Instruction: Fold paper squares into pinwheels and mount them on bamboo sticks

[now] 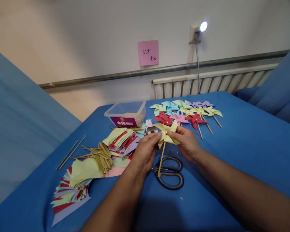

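Both hands hold a yellow paper pinwheel (168,133) on a thin wooden stick above the blue-covered table (244,145). My left hand (145,151) pinches its left side, fingers closed. On the right side my right hand (187,141) grips the vanes near the centre. The stick hangs down toward a pair of black-handled scissors (170,174) lying just below the hands.
Several finished pinwheels (188,112) in mixed colours lie behind the hands. Stacks of cut coloured paper (120,138) and a second pile (72,187) lie left, with a bundle of wooden sticks (103,156). A clear plastic box (125,114) stands at the back.
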Action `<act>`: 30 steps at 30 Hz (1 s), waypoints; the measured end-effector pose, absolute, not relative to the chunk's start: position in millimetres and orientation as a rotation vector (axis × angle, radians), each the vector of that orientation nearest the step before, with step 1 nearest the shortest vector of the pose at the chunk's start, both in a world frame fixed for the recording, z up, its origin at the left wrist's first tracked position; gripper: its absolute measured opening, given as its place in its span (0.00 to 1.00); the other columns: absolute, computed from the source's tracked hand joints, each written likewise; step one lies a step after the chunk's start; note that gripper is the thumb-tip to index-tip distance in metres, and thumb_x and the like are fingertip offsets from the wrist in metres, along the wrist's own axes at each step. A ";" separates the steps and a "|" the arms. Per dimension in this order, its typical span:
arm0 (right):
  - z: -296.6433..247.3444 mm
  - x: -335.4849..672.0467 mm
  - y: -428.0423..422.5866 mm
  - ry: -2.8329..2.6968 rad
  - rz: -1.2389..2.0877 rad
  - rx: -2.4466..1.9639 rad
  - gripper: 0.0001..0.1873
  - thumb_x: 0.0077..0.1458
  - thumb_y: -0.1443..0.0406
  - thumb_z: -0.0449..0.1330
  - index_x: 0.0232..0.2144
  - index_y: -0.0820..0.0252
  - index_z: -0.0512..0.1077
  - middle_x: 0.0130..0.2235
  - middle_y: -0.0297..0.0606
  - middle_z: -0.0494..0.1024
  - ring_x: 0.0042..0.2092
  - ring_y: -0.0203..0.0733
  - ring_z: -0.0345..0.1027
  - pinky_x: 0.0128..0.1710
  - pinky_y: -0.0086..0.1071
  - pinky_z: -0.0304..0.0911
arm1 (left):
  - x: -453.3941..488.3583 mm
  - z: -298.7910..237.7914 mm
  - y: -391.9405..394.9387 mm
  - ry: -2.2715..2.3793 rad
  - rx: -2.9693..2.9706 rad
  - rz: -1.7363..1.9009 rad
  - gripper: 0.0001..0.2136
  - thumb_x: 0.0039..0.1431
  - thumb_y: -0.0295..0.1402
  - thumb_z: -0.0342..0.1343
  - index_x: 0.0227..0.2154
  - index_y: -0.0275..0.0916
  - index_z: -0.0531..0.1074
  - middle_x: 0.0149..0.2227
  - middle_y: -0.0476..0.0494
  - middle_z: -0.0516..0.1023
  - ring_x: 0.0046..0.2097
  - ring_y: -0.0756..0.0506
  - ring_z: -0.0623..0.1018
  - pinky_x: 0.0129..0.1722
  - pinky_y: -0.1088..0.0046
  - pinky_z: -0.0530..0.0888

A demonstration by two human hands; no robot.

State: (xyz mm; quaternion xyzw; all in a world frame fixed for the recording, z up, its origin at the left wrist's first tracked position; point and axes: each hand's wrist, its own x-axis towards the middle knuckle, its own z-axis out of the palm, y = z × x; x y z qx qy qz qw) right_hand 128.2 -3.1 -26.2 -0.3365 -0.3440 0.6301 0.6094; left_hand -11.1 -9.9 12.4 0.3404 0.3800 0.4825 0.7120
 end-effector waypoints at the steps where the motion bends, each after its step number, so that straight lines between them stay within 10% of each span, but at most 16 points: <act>1: -26.6 128.3 -2.9 -0.798 1.456 -0.777 0.17 0.41 0.60 0.71 0.35 0.61 0.78 0.33 0.38 0.81 0.33 0.40 0.73 0.38 0.35 0.66 | -11.4 12.6 -9.8 0.848 0.751 1.070 0.08 0.46 0.30 0.66 0.28 0.31 0.77 0.25 0.44 0.78 0.27 0.50 0.75 0.30 0.76 0.71; 30: -42.3 109.0 -11.6 -1.255 1.155 -0.970 0.12 0.49 0.58 0.64 0.34 0.56 0.71 0.31 0.33 0.76 0.30 0.38 0.69 0.30 0.32 0.66 | -15.5 5.9 1.1 0.921 0.650 1.338 0.10 0.40 0.27 0.68 0.29 0.33 0.76 0.28 0.46 0.78 0.28 0.50 0.75 0.32 0.75 0.70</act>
